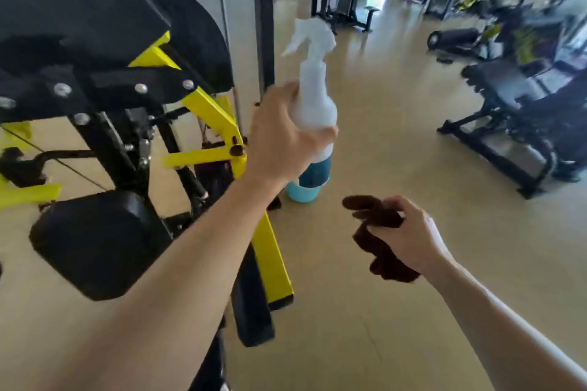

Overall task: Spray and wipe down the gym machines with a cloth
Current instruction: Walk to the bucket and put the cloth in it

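Beige gym floor (397,143) holds a blue bucket (301,192); left hand (279,140) grips spray bottle (313,95), right hand (409,238) clutches cloth (378,241).

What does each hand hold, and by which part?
The left hand grips the spray bottle around its body, below the neck. The right hand grips the dark cloth, bunched at its middle.

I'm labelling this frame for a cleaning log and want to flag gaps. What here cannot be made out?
Head view:
- Spray bottle: liquid level unreadable; left hand covers its lower body, and motion blurs it.
- Brown cloth: full extent hidden, bunched in the right hand.
- Blue bucket: contents unseen behind the bottle.
- Background machines: blurred, types unclear.
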